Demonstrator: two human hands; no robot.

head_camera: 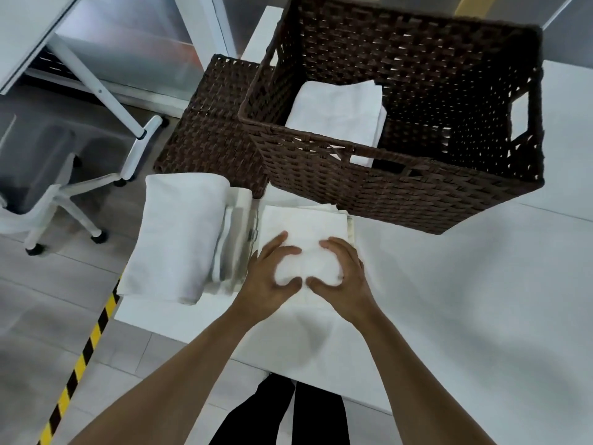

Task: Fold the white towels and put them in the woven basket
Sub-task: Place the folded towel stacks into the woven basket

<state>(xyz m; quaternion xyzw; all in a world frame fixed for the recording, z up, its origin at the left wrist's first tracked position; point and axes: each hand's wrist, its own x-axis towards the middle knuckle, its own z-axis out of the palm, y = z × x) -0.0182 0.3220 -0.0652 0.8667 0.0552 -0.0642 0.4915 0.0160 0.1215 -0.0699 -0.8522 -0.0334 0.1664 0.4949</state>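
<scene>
Pressing a folded towel (pixel 305 226) flat near the table's (pixel 449 300) front-left edge.
Both hands rest on the towel's near half: the left hand (pixel 271 277) and right hand (pixel 341 277) lie side by side with fingers loosely curved and thumbs nearly meeting, pushing down rather than gripping. Just left, a stack (pixel 179 239) of unfolded towels overhangs the left edge. Beyond, the basket (pixel 401 194) stands toward the far edge, one folded towel (pixel 337 110) inside against its left wall.
</scene>
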